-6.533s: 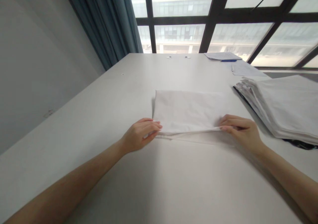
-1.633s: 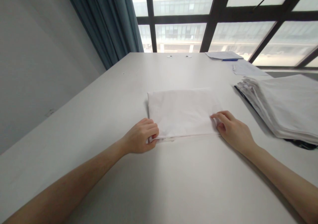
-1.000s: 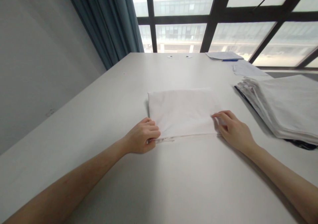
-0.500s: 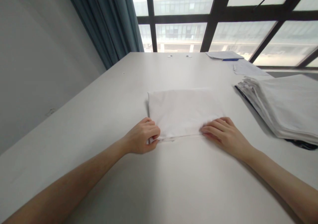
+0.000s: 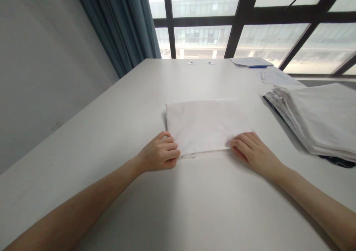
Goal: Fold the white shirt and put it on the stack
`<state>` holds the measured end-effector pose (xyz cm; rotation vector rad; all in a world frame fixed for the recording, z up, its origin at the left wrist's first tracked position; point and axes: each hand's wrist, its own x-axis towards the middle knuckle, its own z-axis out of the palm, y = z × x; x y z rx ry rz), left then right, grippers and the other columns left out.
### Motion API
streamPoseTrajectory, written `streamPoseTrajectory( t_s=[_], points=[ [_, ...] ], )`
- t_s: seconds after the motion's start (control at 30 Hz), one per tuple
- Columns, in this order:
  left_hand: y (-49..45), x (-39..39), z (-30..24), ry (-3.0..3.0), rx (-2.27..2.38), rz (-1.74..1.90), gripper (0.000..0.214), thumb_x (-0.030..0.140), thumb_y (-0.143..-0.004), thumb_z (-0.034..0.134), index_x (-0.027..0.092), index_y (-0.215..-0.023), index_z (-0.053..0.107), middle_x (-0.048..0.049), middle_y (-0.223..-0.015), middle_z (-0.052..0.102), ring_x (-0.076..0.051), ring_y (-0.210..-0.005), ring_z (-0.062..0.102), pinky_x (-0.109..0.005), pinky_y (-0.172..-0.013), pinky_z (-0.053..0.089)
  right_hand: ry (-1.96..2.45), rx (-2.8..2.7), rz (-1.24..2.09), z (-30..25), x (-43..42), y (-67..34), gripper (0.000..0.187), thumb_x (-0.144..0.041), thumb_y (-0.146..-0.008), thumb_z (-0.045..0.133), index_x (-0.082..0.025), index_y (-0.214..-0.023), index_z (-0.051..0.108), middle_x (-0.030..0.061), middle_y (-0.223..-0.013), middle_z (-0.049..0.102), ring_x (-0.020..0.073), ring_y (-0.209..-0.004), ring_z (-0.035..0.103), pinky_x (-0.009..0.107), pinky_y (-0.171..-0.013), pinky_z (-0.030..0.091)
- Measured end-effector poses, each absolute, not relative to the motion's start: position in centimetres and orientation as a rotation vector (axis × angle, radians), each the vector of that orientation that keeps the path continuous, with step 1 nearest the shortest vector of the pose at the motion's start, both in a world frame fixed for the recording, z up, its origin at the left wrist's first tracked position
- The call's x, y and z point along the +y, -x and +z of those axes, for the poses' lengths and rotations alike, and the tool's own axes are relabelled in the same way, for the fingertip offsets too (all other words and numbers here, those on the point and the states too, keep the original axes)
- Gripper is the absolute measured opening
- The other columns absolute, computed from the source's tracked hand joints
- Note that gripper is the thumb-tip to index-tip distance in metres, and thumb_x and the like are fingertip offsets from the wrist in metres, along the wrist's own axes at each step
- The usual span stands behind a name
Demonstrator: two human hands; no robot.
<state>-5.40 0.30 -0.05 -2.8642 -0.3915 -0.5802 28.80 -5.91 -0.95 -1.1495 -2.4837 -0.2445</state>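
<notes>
A folded white cloth (image 5: 205,123) lies flat on the white table (image 5: 211,202) in front of me, its near edge showing more than one layer. My left hand (image 5: 161,151) is closed on the cloth's near left corner, with curled fingers on top and the thumb mostly hidden. At the near right corner, my right hand (image 5: 249,151) pinches the edge of the cloth. Its fingertips are slightly blurred, and the thumb lies partly under the fingers.
To the right, a stack of folded white cloths (image 5: 325,117) rests on something black. Papers (image 5: 250,61) and a blue pen (image 5: 257,67) lie at the far right edge. Behind the table are a blue curtain (image 5: 122,25) and a dark-framed window.
My right hand has slid slightly to the right along the near edge. The left hand's fingers have closed further at the corner. The cloth itself has barely moved.
</notes>
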Motion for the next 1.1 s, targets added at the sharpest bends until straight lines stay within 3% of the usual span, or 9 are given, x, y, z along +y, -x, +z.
streamPoseTrajectory(
  t_s=[0.53,0.67,0.8,0.97,1.1],
  points=[
    [5.3,0.5,-0.1,3.058,-0.486,-0.535,0.015,0.013,-0.078,0.048,0.02,-0.065,0.048,0.0014,-0.066,0.054,-0.014,-0.065,0.05,-0.033,-0.088,0.04,1.124,-2.518,0.331,0.2,-5.4,-28.6,0.011,-0.017,-0.091,0.048,-0.023,-0.091,0.057,0.0061,-0.088,0.063,0.02,-0.084,0.058,0.034,-0.078,0.046],
    [5.5,0.6,-0.2,3.156,-0.514,-0.606,0.005,0.022,-0.086,0.053,0.02,-0.088,0.056,-0.0037,-0.087,0.063,-0.016,-0.081,0.06,-0.034,-0.093,0.041,1.118,-2.499,0.424,0.1,-5.2,-28.7,0.01,-0.02,-0.093,0.047,-0.022,-0.091,0.056,0.0069,-0.088,0.062,0.0206,-0.085,0.057,0.036,-0.078,0.046],
    [5.9,0.5,-0.4,3.159,-0.481,-0.65,0.019,0.021,-0.093,0.05,0.022,-0.11,0.059,-0.0097,-0.114,0.063,-0.019,-0.095,0.061,-0.037,-0.094,0.042,1.131,-2.396,0.547,-0.1,-5.2,-28.8,0.021,-0.026,-0.098,0.04,-0.021,-0.086,0.056,0.0067,-0.086,0.062,0.0198,-0.085,0.056,0.036,-0.08,0.044],
    [6.1,0.6,-0.3,3.293,-0.479,-0.755,0.023,0.014,-0.095,0.046,0.022,-0.108,0.063,-0.0104,-0.126,0.063,-0.021,-0.111,0.06,-0.038,-0.098,0.045,1.353,-1.93,0.826,-0.5,-5.2,-29.4,0.044,-0.047,-0.099,0.036,-0.02,-0.071,0.058,0.003,-0.069,0.06,0.0169,-0.066,0.055,0.031,-0.065,0.045],
    [6.0,0.8,-0.5,3.381,-0.537,-0.775,0.025,0.011,-0.094,0.047,0.022,-0.107,0.064,-0.0094,-0.13,0.062,-0.02,-0.124,0.055,-0.037,-0.103,0.045,1.38,-1.36,0.845,-1.0,-4.8,-30.1,0.048,-0.056,-0.094,0.042,-0.021,-0.065,0.056,0.0018,-0.059,0.054,0.0149,-0.051,0.05,0.028,-0.047,0.038]
  ],
)
